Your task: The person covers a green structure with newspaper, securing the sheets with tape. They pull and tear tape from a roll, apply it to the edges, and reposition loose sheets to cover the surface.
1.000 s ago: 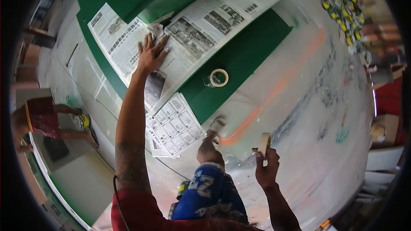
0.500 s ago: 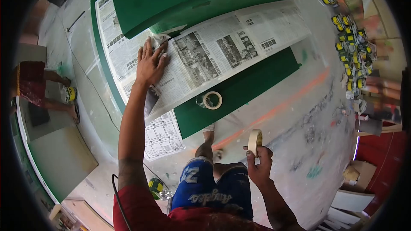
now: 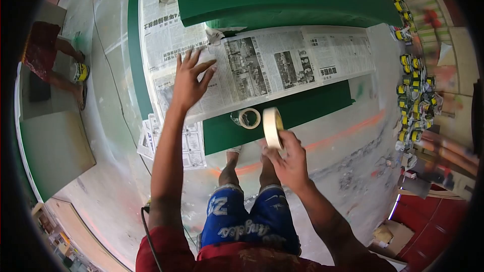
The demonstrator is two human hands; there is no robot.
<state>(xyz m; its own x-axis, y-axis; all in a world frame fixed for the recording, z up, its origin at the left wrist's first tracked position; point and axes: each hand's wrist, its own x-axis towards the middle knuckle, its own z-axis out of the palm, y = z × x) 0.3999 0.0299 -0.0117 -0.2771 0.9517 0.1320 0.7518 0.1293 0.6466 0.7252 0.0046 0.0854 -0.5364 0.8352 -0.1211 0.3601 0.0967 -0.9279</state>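
Newspaper sheets (image 3: pixel 297 53) cover a wide strip around the base of a large green block (image 3: pixel 282 0). My left hand (image 3: pixel 191 83) lies on the newspaper with its fingers spread and holds nothing. A crumpled paper bit (image 3: pixel 215 35) sits just beyond its fingertips. In my right hand (image 3: pixel 290 161) is a roll of masking tape (image 3: pixel 273 127), held upright over the edge of a green surface (image 3: pixel 322 103). A second tape roll (image 3: pixel 249 118) lies flat on that green surface, left of the held one.
Printed sheets (image 3: pixel 193 143) stick out below the newspaper. Several yellow-labelled cans (image 3: pixel 416 95) stand in rows at the right. A cable (image 3: pixel 113 85) runs down the floor at left. Another person (image 3: pixel 45 53) is at the far left near a can (image 3: pixel 80 72). A cardboard box (image 3: pixel 396 234) sits lower right.
The view has shifted. My right hand has brought the tape roll up and left, close to the green surface. My left hand's fingers are now more spread, a little away from the crumpled paper.
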